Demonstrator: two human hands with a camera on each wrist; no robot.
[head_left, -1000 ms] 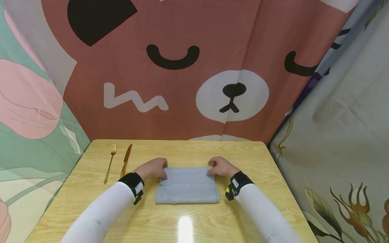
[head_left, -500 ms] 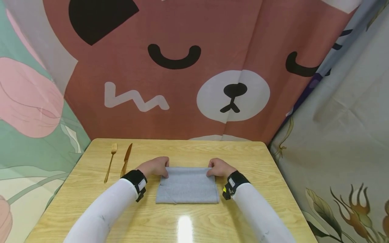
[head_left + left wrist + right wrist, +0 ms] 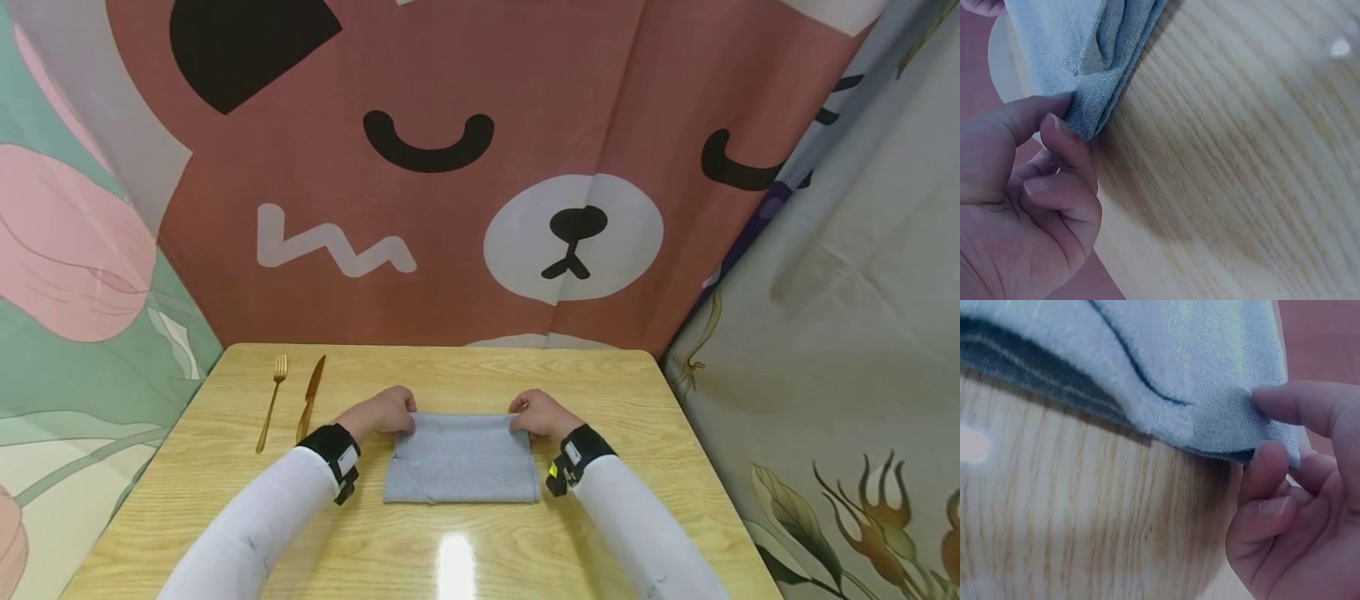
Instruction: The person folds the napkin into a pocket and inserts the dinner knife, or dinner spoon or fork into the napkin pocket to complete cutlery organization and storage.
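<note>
A folded grey-blue cloth (image 3: 462, 460) lies flat on the wooden table, its long sides running left to right. At its far left corner my left hand (image 3: 381, 412) pinches the edge between thumb and curled fingers. My right hand (image 3: 547, 414) grips the far right corner the same way. In the left wrist view, the thumb lies on top of the cloth (image 3: 1060, 44), whose stacked layers show at the side. The right wrist view shows the thumb over the cloth (image 3: 1210, 369) and the fingertips under its corner, with a loose fold gaping along the side.
A gold fork (image 3: 272, 404) and a gold knife (image 3: 311, 398) lie side by side at the left of the table (image 3: 637, 517). Behind the table's far edge hangs a brown curtain (image 3: 450, 300) with a bear print. Patterned curtains flank both sides.
Both hands keep their places at the cloth's far corners, the right wrist having shifted slightly left. The cloth, fork and knife have stayed put.
</note>
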